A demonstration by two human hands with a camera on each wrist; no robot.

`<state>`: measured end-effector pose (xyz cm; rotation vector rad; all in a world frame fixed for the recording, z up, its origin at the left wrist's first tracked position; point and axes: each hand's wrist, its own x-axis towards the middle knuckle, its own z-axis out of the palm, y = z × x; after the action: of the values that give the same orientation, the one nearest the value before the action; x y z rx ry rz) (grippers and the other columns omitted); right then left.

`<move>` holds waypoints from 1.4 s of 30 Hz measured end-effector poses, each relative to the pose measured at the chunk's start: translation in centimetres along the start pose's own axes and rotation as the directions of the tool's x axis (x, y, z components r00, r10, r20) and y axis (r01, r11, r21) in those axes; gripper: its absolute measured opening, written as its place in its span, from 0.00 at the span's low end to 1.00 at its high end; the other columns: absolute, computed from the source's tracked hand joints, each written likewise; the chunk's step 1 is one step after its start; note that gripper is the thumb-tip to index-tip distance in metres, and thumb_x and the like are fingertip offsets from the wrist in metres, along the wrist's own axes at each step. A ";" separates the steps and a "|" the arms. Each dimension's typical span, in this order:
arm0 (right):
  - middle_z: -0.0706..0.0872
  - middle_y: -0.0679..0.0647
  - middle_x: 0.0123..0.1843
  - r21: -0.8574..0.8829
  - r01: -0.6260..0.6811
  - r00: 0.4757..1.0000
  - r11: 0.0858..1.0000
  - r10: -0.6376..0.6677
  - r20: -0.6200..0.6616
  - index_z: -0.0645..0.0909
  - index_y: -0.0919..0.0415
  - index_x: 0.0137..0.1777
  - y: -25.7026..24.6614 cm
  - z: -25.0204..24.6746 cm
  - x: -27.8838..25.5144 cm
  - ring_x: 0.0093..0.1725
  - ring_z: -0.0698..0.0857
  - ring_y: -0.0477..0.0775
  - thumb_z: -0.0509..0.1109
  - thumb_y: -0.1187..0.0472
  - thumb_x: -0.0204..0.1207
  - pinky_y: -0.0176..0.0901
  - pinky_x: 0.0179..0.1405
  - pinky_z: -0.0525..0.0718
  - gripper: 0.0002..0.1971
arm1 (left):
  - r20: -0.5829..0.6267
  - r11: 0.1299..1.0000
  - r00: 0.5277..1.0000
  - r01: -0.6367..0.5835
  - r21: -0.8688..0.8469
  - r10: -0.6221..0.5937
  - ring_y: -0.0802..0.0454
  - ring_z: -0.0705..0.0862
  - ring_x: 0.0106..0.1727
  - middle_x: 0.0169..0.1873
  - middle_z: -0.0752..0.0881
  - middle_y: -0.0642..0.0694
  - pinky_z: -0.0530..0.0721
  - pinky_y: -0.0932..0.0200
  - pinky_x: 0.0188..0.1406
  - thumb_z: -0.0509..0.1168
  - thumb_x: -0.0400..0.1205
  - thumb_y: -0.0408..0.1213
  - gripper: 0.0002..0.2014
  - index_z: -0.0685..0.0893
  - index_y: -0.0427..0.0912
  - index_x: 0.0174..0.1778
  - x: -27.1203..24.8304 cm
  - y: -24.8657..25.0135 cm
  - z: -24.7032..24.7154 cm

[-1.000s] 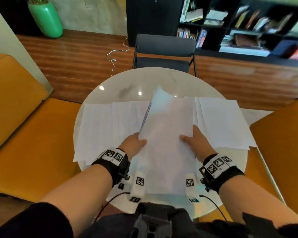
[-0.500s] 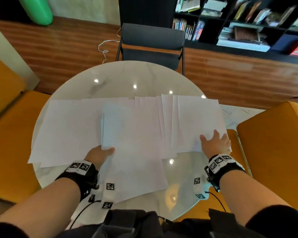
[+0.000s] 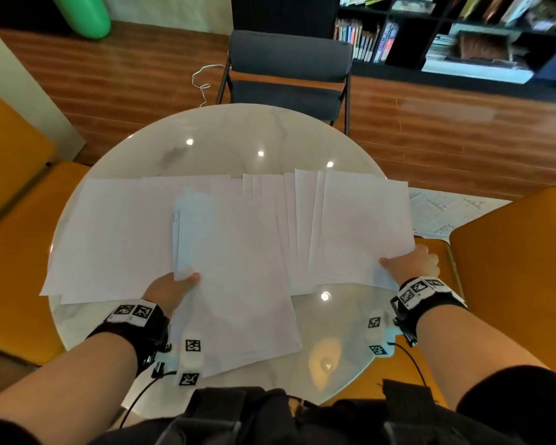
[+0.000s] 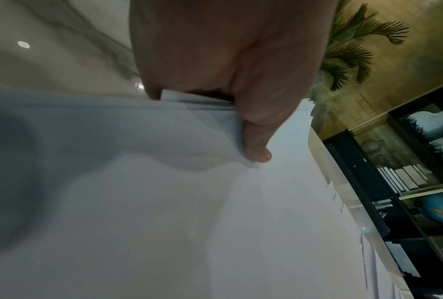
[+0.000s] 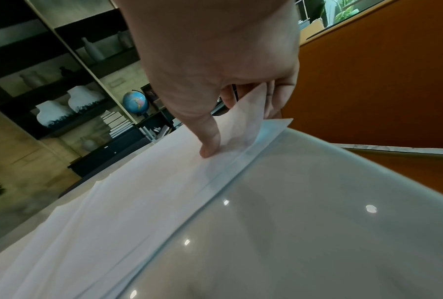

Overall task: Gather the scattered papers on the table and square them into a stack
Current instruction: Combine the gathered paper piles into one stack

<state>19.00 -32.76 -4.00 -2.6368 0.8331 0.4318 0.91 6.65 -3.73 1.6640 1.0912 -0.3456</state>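
Observation:
White paper sheets lie across the round glossy table (image 3: 225, 136). A gathered bundle of sheets (image 3: 235, 277) sits at the centre front, and my left hand (image 3: 174, 284) pinches its left edge, thumb (image 4: 256, 149) on top and fingers underneath. To the right, several fanned sheets (image 3: 360, 226) overlap one another. My right hand (image 3: 411, 263) pinches the near right corner of the fanned sheets (image 5: 251, 113), thumb (image 5: 210, 141) pressing on top, fingers below the lifted corner. More loose sheets (image 3: 109, 239) lie flat on the left side.
A dark chair (image 3: 289, 75) stands at the table's far side. Orange seats flank the table on the left (image 3: 16, 252) and right (image 3: 520, 268). A dark bookshelf (image 3: 463, 36) lines the back wall. The table's near right part (image 3: 334, 342) is bare glass.
The bundle, held raised by both hands a second ago, now lies on the table in my left hand alone. My right hand moved right and took hold of the fanned sheets' corner.

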 end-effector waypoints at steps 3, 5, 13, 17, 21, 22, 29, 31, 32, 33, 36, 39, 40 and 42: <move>0.74 0.67 0.70 0.020 -0.024 0.999 0.999 0.024 0.033 0.64 0.67 0.74 -0.4 0.1 -0.2 0.67 0.77 0.69 0.82 0.51 0.64 0.58 0.63 0.78 0.43 | -0.008 1.000 1.000 -0.006 0.013 0.006 0.33 0.84 0.61 0.61 0.85 0.33 0.78 0.37 0.68 0.70 0.77 0.52 0.29 0.80 0.35 0.67 0.0 0.2 0.1; 0.74 0.67 0.70 -0.011 -0.044 0.998 0.999 0.045 0.054 0.63 0.67 0.73 -0.8 0.2 -0.5 0.68 0.78 0.68 0.82 0.51 0.65 0.57 0.63 0.78 0.43 | 0.000 1.000 1.000 -0.006 0.010 0.006 0.33 0.84 0.60 0.60 0.85 0.33 0.79 0.37 0.67 0.70 0.76 0.52 0.29 0.80 0.35 0.66 0.2 0.1 0.0; 0.74 0.65 0.70 -0.045 -0.088 0.987 0.995 0.093 0.134 0.66 0.66 0.75 -2.5 1.2 -1.3 0.67 0.77 0.67 0.80 0.50 0.64 0.57 0.61 0.77 0.42 | 0.007 0.999 1.000 -0.021 -0.026 0.021 0.34 0.83 0.62 0.62 0.84 0.33 0.78 0.39 0.68 0.70 0.78 0.49 0.27 0.79 0.34 0.67 1.0 -0.4 0.0; 0.72 0.67 0.72 0.035 -0.127 0.985 0.991 0.122 0.124 0.60 0.67 0.77 -2.9 1.4 -1.3 0.69 0.76 0.68 0.81 0.59 0.66 0.57 0.65 0.76 0.44 | 0.005 0.998 0.999 -0.033 -0.048 0.033 0.34 0.82 0.64 0.63 0.84 0.33 0.77 0.40 0.70 0.70 0.79 0.47 0.26 0.79 0.33 0.68 1.0 -0.8 -0.2; 0.81 0.66 0.68 0.059 -0.019 0.977 0.998 0.006 0.214 0.76 0.69 0.69 -2.8 1.5 -1.4 0.66 0.81 0.67 0.78 0.61 0.63 0.56 0.61 0.81 0.33 | -0.010 0.997 0.999 -0.046 -0.063 0.046 0.35 0.83 0.63 0.62 0.84 0.34 0.78 0.39 0.69 0.70 0.78 0.49 0.28 0.79 0.35 0.69 1.0 -1.2 -1.3; 0.82 0.65 0.66 0.029 0.017 0.980 0.999 -0.023 0.197 0.78 0.68 0.67 -2.7 1.6 -1.7 0.65 0.81 0.66 0.77 0.61 0.64 0.55 0.59 0.81 0.29 | -0.013 0.997 0.999 -0.042 -0.064 0.041 0.35 0.83 0.62 0.62 0.84 0.34 0.78 0.39 0.69 0.70 0.77 0.50 0.28 0.79 0.35 0.69 1.2 -1.3 -1.6; 0.79 0.67 0.68 -0.041 0.077 0.984 0.996 -0.069 0.166 0.72 0.70 0.70 -3.1 1.4 -3.9 0.69 0.77 0.68 0.68 0.59 0.78 0.52 0.65 0.74 0.23 | 0.014 0.996 0.999 0.035 -0.088 -0.034 0.34 0.83 0.63 0.63 0.84 0.36 0.78 0.37 0.68 0.71 0.60 0.68 0.47 0.78 0.40 0.69 4.3 -3.5 -3.7; 0.80 0.68 0.67 0.003 0.068 0.984 0.998 -0.067 0.165 0.73 0.71 0.69 -2.9 1.3 -3.9 0.68 0.78 0.68 0.68 0.57 0.78 0.52 0.64 0.75 0.23 | 0.035 0.990 0.998 0.059 -0.129 -0.055 0.34 0.82 0.64 0.64 0.84 0.36 0.77 0.36 0.69 0.72 0.62 0.63 0.43 0.78 0.41 0.70 4.7 -3.8 -3.9; 0.80 0.68 0.67 0.033 0.054 0.984 0.998 -0.059 0.167 0.74 0.71 0.68 -2.8 1.2 -3.9 0.67 0.78 0.68 0.68 0.57 0.79 0.51 0.62 0.75 0.23 | 0.043 0.988 0.998 0.060 -0.139 -0.055 0.34 0.82 0.63 0.64 0.84 0.36 0.77 0.35 0.69 0.73 0.64 0.59 0.39 0.79 0.41 0.69 4.5 -3.7 -3.9; 0.80 0.68 0.67 0.073 0.039 0.986 0.997 -0.050 0.162 0.74 0.71 0.68 -2.7 1.2 -3.8 0.67 0.78 0.68 0.67 0.58 0.79 0.50 0.58 0.75 0.22 | 0.054 0.988 0.997 0.059 -0.142 -0.052 0.33 0.82 0.63 0.63 0.84 0.36 0.77 0.34 0.68 0.73 0.67 0.57 0.36 0.79 0.42 0.68 4.2 -3.7 -4.0; 0.81 0.69 0.66 0.228 0.012 0.983 0.974 -0.053 0.175 0.75 0.71 0.68 -2.6 0.6 -4.1 0.65 0.80 0.69 0.68 0.61 0.79 0.48 0.52 0.73 0.20 | 0.070 0.991 0.997 0.036 -0.130 -0.028 0.33 0.83 0.61 0.61 0.85 0.37 0.79 0.35 0.67 0.71 0.66 0.58 0.35 0.80 0.43 0.67 4.5 -4.0 -4.0; 0.82 0.67 0.67 0.470 0.021 0.979 0.882 -0.113 0.169 0.75 0.69 0.70 -1.9 0.2 -4.0 0.66 0.81 0.69 0.69 0.63 0.79 0.48 0.53 0.76 0.21 | 0.077 0.992 0.997 0.015 -0.126 -0.005 0.33 0.83 0.62 0.63 0.84 0.36 0.78 0.35 0.68 0.69 0.70 0.59 0.35 0.78 0.42 0.70 4.4 -3.9 -4.0; 0.82 0.66 0.67 0.519 0.021 0.979 0.854 -0.123 0.163 0.74 0.67 0.71 -1.8 0.0 -4.2 0.65 0.81 0.68 0.69 0.61 0.79 0.48 0.54 0.76 0.22 | 0.076 0.993 0.997 0.006 -0.115 0.003 0.34 0.83 0.63 0.63 0.84 0.37 0.78 0.36 0.68 0.68 0.71 0.60 0.35 0.77 0.42 0.70 4.2 -3.7 -4.0; 0.81 0.64 0.69 0.689 -0.030 0.960 0.724 -0.172 0.222 0.72 0.65 0.73 -1.8 -0.3 -4.6 0.58 0.81 0.64 0.68 0.62 0.80 0.51 0.58 0.77 0.22 | 0.075 0.994 0.997 -0.007 -0.110 0.015 0.34 0.83 0.63 0.63 0.85 0.37 0.78 0.37 0.69 0.69 0.68 0.63 0.39 0.78 0.41 0.69 4.1 -3.8 -4.1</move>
<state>16.52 -29.27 -1.56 -1.8508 0.6318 0.3588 -1.05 12.30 -7.22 1.5473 1.0263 -0.3333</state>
